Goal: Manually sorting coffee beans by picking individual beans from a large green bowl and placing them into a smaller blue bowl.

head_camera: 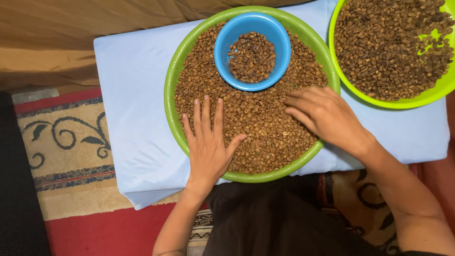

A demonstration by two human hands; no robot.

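A large green bowl (171, 71) full of light brown coffee beans (256, 123) rests on a pale blue cloth-covered surface. A small blue bowl (222, 57) with a few darker beans sits inside it at the back. My left hand (207, 142) lies flat on the beans at the front left, fingers spread. My right hand (324, 116) rests on the beans at the right side, fingers curled and pointing left; whether it pinches a bean is hidden.
A second green bowl (426, 97) of darker beans stands at the back right. The pale blue cloth (132, 109) drapes over a low support. A patterned red and beige rug (71, 156) covers the floor; brown fabric (57, 33) lies behind.
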